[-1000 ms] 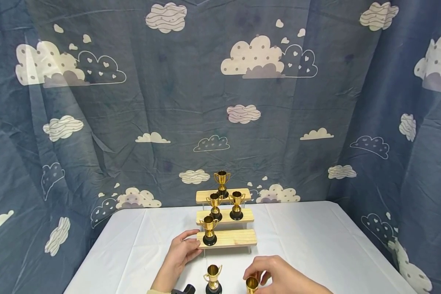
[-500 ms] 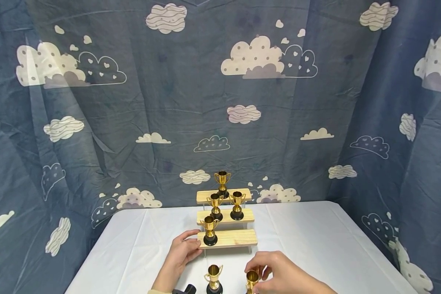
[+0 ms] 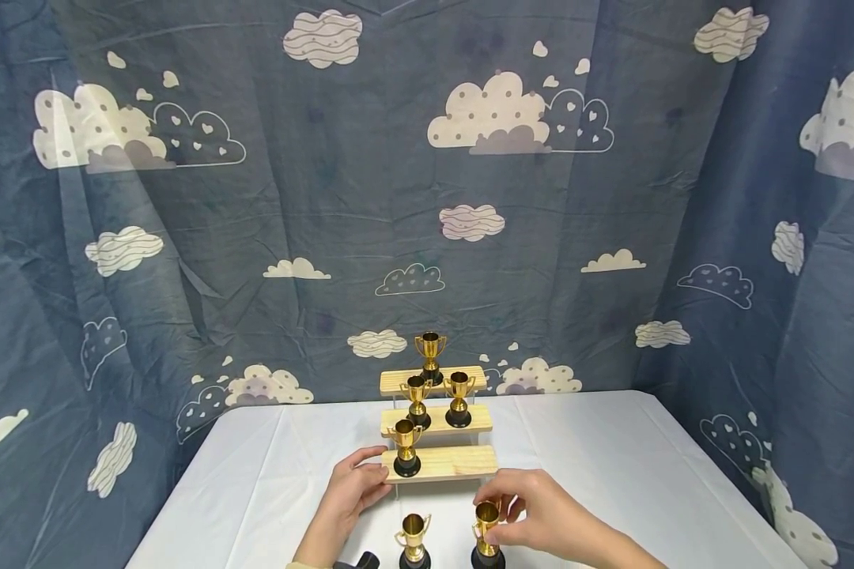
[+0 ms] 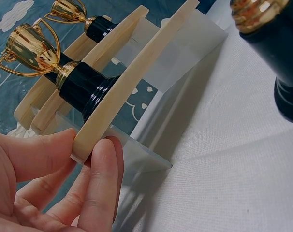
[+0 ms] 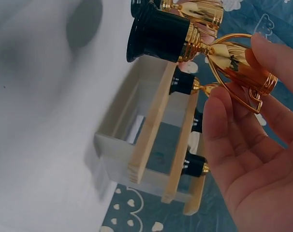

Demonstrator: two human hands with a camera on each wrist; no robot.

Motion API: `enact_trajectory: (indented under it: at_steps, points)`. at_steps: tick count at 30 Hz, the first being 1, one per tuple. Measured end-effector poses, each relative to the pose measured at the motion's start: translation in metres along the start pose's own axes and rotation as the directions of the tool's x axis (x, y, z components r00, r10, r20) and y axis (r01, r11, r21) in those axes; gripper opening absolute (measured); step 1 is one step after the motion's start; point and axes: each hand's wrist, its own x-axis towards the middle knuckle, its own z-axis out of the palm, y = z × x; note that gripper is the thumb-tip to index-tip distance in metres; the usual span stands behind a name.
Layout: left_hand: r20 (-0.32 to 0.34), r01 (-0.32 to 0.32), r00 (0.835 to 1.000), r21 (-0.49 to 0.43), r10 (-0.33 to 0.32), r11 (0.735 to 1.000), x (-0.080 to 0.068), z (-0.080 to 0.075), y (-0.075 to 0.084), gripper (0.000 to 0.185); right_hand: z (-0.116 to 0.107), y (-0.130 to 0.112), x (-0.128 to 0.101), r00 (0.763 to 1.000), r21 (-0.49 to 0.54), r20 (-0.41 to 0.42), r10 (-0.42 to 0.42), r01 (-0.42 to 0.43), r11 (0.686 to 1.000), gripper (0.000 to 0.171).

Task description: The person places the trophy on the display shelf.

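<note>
A three-tier wooden display stand (image 3: 462, 461) bears small gold trophy cups with black bases. My left hand (image 3: 352, 494) pinches the left end of its lowest board between thumb and fingers, close to a trophy (image 4: 83, 87) standing there. My right hand (image 3: 551, 518) holds another trophy (image 5: 161, 36) by its gold cup and handle. In the right wrist view its base is apart from the cloth and casts a shadow. One more trophy (image 3: 413, 537) stands upright on the table, between my forearms in the head view.
Two trophies, left (image 3: 417, 400) and right (image 3: 459, 397), stand on the middle board; a single trophy (image 3: 430, 353) tops the stand. White cloth covers the table (image 3: 598, 458). Behind hangs a blue cloud-print curtain (image 3: 370, 174). A black strap piece (image 3: 366, 560) shows at my left wrist.
My right hand has moved up and away from me toward the stand with the trophy, so its black base now shows. My left hand has stayed on the board.
</note>
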Motion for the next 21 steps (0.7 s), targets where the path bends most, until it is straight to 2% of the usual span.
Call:
enact_trajectory:
  at_steps: [16,21]
  points:
    - [-0.004,0.006,1.0,0.004,-0.006,1.0,0.0,0.0,0.001,0.055,-0.013,-0.003,0.014,0.995,-0.097,-0.097,-0.01,0.001,0.995,0.03]
    - [0.004,0.004,1.0,0.002,-0.004,1.0,0.002,-0.002,-0.002,0.055,-0.016,-0.003,0.019,0.99,-0.113,-0.13,-0.044,0.03,0.993,0.031]
